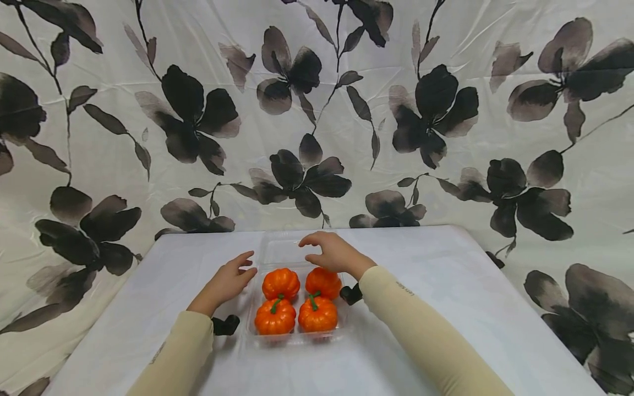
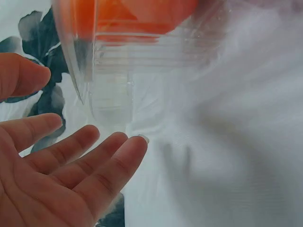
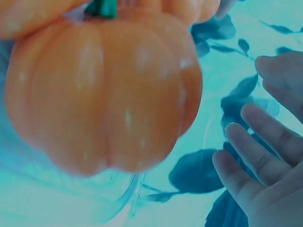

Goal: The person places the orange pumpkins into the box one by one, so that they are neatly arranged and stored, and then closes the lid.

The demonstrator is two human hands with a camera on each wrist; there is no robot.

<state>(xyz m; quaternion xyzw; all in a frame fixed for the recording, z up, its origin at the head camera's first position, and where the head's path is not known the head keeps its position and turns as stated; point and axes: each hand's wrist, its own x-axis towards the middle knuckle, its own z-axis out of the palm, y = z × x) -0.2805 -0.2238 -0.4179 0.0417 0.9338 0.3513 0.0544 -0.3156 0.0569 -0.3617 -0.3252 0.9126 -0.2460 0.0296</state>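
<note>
Several small orange pumpkins (image 1: 275, 317) with green stems sit in two rows in a clear plastic container (image 1: 257, 340). Its clear lid (image 1: 279, 250) lies folded back at the far side. My left hand (image 1: 229, 282) hovers at the container's left side, fingers spread and holding nothing. In the left wrist view its fingers (image 2: 111, 175) are apart from the clear wall. Above the back right pumpkin (image 1: 323, 281) and near the lid is my right hand (image 1: 335, 254), fingers loosely bent and nothing in them. A pumpkin (image 3: 104, 94) fills much of the right wrist view, apart from that hand.
A white-covered table (image 1: 411, 341) bears the container. Behind it hangs a pale cloth (image 1: 361, 110) with dark flowers. Both forearms wear beige sleeves (image 1: 426, 330), and a black wrist camera (image 1: 225, 325) sits at the left wrist.
</note>
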